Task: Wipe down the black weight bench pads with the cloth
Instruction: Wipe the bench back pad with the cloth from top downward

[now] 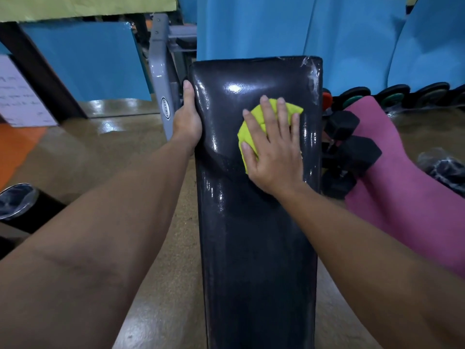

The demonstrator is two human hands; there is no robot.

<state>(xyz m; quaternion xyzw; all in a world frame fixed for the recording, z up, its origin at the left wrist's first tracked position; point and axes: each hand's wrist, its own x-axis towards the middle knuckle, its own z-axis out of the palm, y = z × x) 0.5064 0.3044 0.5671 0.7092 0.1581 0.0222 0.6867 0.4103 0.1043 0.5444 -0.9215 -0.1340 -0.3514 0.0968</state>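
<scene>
Black pad [256,222] running lengthwise away from the viewer, right hand [274,149] flat, fingers spread, pressing yellow cloth [247,132] near its far end, left hand [187,119] gripping the left edge, dumbbells [352,152] and pink mat [402,187] just right, grey frame [162,79] left.

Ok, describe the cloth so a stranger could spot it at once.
Find the long black bench pad running up the middle. Near its far end, the right hand presses flat on the cloth. It is the only bright yellow thing on the pad.
</scene>
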